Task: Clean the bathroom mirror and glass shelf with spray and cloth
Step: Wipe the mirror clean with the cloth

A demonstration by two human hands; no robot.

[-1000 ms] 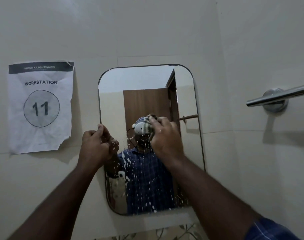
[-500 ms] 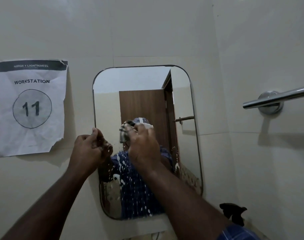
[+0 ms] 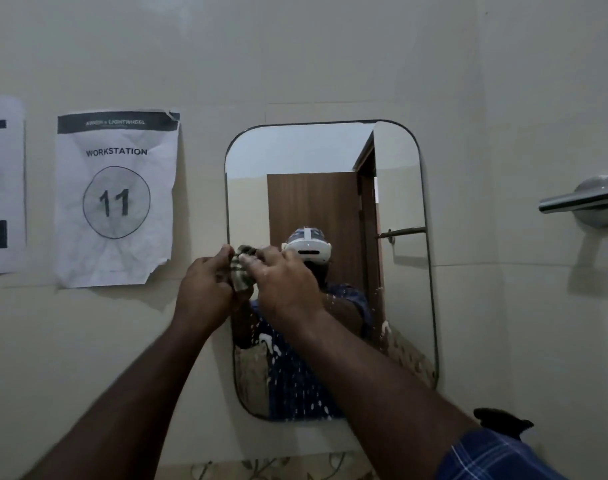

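While gripped, cloth (image 3: 242, 268) before mirror (image 3: 325, 161)

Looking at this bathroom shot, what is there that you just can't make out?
- Cloth, head view: mostly covered by the left hand and right hand gripping it.
- Black object, lower right: partly behind the sleeve; cannot identify it.
- Second paper: cut by the left edge, text unreadable.
- Glass shelf: not in view.
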